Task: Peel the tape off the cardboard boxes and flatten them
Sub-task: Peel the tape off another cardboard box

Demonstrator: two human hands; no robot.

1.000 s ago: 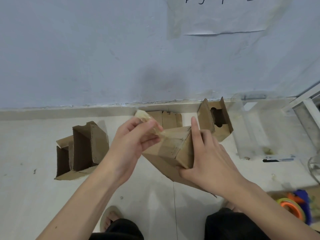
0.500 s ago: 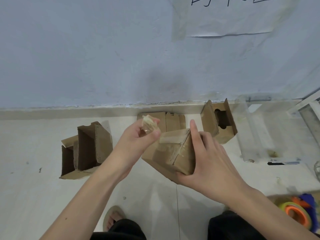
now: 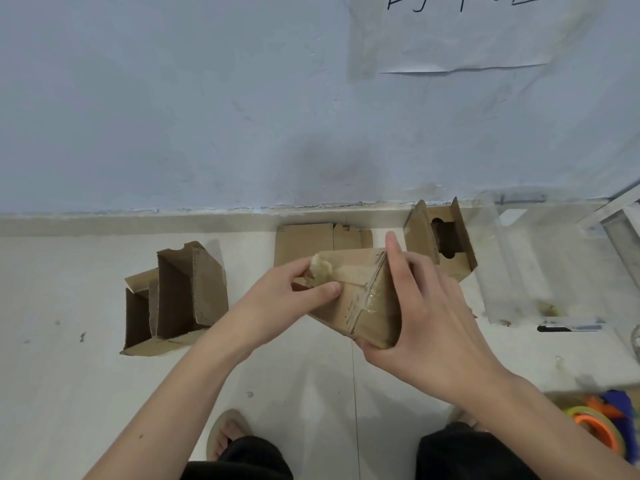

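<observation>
Fingers (image 3: 325, 289) of the left hand (image 3: 280, 306) are curled tight and pinch a crumpled wad of peeled tape (image 3: 320, 271), shiny and yellowish, against the box (image 3: 360, 292). The right hand (image 3: 426, 313) grips the box from its right side: the thumb is under the near corner, the first finger lies straight along the top edge, and the other fingers wrap behind. The box is brown cardboard, held tilted in the air over the pale floor (image 3: 69, 393). Clear tape still shines along its seams. A second ago the left hand held the wad higher, off the box; now it is down on the top face.

Nearer than the box, a foot in a sandal (image 3: 227, 433) stands on the floor. To the near right of the box lie bright tape rolls (image 3: 595, 427), orange and green.

Left of the box sits an open box (image 3: 176, 296) with rough, wavy cut edges. Just behind the box lies a flat box (image 3: 304, 240). Behind it to the right, a cut-out box (image 3: 440, 240) leans by the blue-grey wall (image 3: 173, 116).
</observation>
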